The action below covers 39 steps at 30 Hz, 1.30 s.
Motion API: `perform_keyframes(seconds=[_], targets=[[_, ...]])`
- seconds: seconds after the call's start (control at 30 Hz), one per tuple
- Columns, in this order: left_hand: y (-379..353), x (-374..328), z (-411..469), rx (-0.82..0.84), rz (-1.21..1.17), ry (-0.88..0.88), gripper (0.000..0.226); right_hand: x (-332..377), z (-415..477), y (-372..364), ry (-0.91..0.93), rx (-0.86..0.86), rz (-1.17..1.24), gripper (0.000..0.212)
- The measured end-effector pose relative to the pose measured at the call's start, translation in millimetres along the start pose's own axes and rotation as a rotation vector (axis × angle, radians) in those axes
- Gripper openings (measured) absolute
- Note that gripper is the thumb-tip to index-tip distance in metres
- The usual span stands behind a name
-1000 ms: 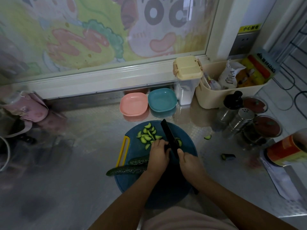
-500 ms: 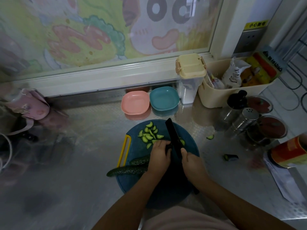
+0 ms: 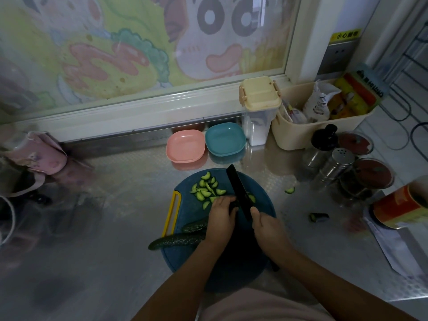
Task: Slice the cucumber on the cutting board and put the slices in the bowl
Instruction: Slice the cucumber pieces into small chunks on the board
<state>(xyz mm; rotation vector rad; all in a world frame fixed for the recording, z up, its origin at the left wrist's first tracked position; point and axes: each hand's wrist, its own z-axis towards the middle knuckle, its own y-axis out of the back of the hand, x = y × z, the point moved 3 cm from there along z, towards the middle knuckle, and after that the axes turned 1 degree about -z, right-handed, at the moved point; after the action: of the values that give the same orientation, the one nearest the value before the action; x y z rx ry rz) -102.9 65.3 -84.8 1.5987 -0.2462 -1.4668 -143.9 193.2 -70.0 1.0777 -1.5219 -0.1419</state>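
A round blue cutting board (image 3: 185,214) with a yellow handle lies on the steel counter. Two long dark cucumber pieces (image 3: 176,239) rest on its left side, one sticking over the edge. Several pale green slices (image 3: 207,189) are heaped at the board's far side. My left hand (image 3: 220,218) is curled over a cucumber piece, hidden beneath it. My right hand (image 3: 268,230) grips the handle of a black knife (image 3: 238,193), whose blade points away beside my left fingers. A pink bowl (image 3: 185,148) and a teal bowl (image 3: 225,139) stand behind the board.
A cucumber end (image 3: 319,217) and a stray slice (image 3: 289,190) lie on the counter to the right. Spice jars and a shaker (image 3: 335,165), an orange tin (image 3: 398,207), a cream basket (image 3: 319,126) and a lidded container (image 3: 259,112) crowd the right. A pink bag (image 3: 39,156) sits far left.
Both hands and the knife stay in almost the same place on the board; the blade has shifted slightly. The view has tilted a little.
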Motion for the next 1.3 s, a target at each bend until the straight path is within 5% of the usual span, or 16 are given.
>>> perform_keyframes(seconds=[0.4, 1.3], targets=[[-2, 3, 1, 0.003, 0.022, -0.014, 0.025, 5, 5, -7, -0.017, 0.044, -0.145, 0.05], [-6, 7, 3, -0.016, 0.079, -0.135, 0.04, -5, -5, -3, -0.002, -0.017, 0.023, 0.05]])
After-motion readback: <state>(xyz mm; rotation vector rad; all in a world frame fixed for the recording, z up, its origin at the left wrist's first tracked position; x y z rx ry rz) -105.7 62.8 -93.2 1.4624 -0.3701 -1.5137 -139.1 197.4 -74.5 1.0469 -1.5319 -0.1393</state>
